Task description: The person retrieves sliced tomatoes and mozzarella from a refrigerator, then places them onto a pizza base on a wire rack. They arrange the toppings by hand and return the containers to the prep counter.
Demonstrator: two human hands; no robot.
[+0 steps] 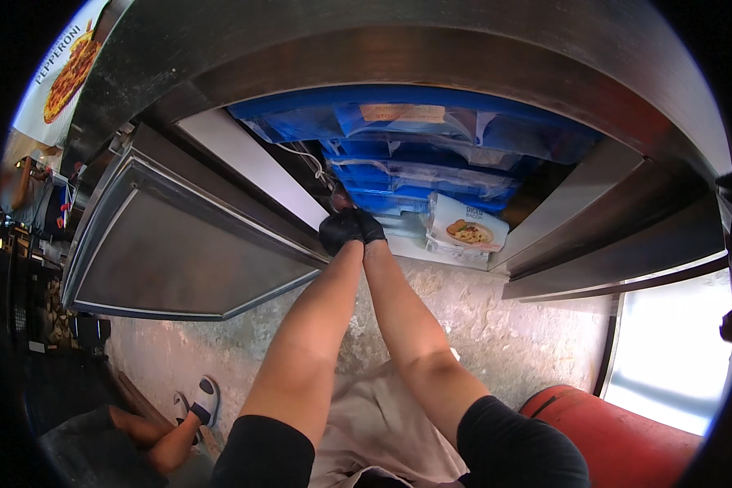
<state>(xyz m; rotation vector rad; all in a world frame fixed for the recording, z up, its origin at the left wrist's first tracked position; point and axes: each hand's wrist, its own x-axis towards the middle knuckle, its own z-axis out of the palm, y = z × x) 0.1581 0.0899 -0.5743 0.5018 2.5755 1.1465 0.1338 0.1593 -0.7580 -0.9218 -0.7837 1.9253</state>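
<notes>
Both my hands wear black gloves and reach side by side into the low left corner of an open steel fridge (272,180). My left hand (339,234) is curled beside the door-side edge. Close against it, my right hand (371,227) is closed too, its fingertips hidden. Just beyond them shows a small reddish-brown thing (341,198) too dark to name; whatever the fingers hold cannot be made out. Blue plastic crates (374,179) with clear plastic wrap are stacked inside. To the right of my hands, a white printed food bag (468,228) leans at the fridge's front.
The fridge door (195,240) stands swung out on the left, another steel door (626,244) on the right. A red rounded container (614,439) is at the lower right. Another person's leg and sandal (206,400) show at the lower left, above worn floor (480,317).
</notes>
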